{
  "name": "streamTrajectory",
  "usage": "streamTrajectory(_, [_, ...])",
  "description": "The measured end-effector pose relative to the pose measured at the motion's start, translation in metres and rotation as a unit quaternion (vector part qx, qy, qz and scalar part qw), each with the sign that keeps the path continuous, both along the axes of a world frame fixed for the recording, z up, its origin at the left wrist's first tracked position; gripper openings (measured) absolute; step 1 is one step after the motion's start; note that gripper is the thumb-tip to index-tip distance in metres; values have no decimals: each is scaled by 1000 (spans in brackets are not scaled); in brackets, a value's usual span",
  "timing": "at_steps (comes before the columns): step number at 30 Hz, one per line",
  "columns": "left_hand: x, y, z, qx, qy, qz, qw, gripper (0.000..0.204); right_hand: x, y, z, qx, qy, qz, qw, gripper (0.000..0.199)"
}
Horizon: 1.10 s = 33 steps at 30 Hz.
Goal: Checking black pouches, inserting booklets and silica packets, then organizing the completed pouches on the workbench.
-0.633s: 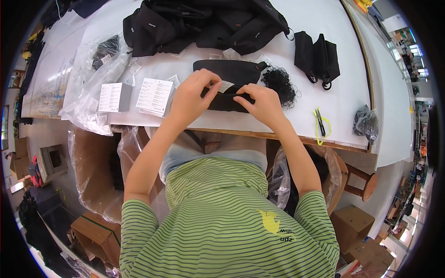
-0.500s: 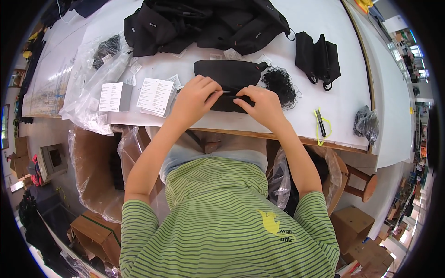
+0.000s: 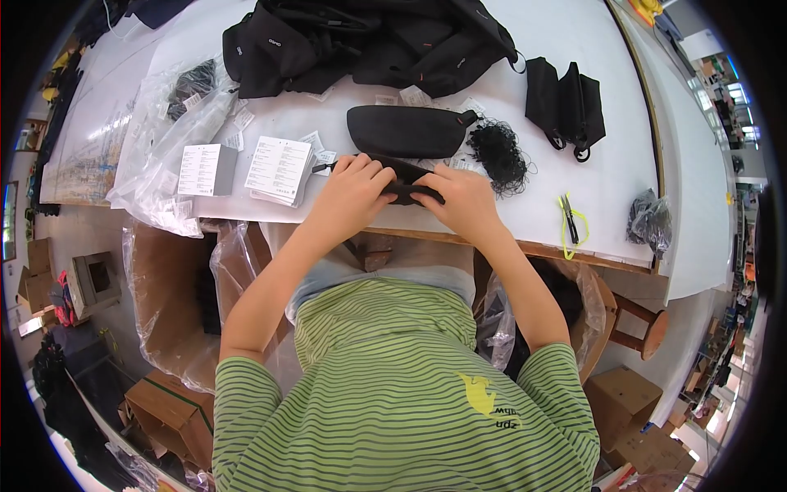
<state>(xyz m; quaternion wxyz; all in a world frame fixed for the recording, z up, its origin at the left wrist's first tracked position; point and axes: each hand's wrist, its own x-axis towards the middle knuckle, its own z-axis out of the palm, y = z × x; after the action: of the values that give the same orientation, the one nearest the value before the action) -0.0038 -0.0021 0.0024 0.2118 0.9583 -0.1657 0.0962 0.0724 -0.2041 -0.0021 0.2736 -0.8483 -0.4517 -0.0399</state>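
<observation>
Pouch (image 3: pixel 405 170), black and soft, is lying near the front edge of a white table (image 3: pixel 607 205), between the two bare hands of a person wearing a green striped shirt (image 3: pixel 393 369). The left hand (image 3: pixel 352 193) is curling over the pouch's left part, pinching the fabric between thumb and fingers. The right hand (image 3: pixel 461 195) is doing the same on the right part, its thumb pressing the near edge. The hands are staying apart, and dark fabric is showing in the gap between them. A thin black strap end (image 3: pixel 323 167) is poking out beside the left hand.

Just beyond, a second black pouch (image 3: pixel 406 131) is lying flat, with a tangle of black cords (image 3: pixel 498 156) at its right. To the left, two stacks of white printed cards (image 3: pixel 279 168) are sitting beside a clear plastic bag (image 3: pixel 156 184). Farther back, a heap of black bags (image 3: pixel 377 49) is covering the table. On the right, folded black pouches (image 3: pixel 566 107) are resting behind small clippers (image 3: pixel 570 220) with a yellow-green cord.
</observation>
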Motion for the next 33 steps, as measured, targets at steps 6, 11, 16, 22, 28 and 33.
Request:
streamTrajectory(6, [-1, -3, 2, -13, 8, 23, 1000, 27, -3, 5, 6, 25, 5, -21, 999, 22])
streamTrajectory(11, [-5, -5, -2, -29, -11, 29, 999, 30, -5, 3, 13, 3, 71, -63, 995, 28])
streamTrajectory(16, [-17, -13, 8, -30, -129, 119, 984, 41, 0, 4, 2, 87, 97, -71, 989, 26])
streamTrajectory(22, [-34, -37, -28, -649, -31, 222, 727, 60, -25, 11, 29, 149, 318, -175, 920, 22])
streamTrajectory(28, [-21, -52, 4, -840, 107, 232, 478, 41, -50, 26, 28, 355, 356, -152, 851, 27])
streamTrajectory(33, [-20, -46, 3, -853, 112, 245, 447, 43, -67, 23, 31, 542, 536, -176, 622, 15])
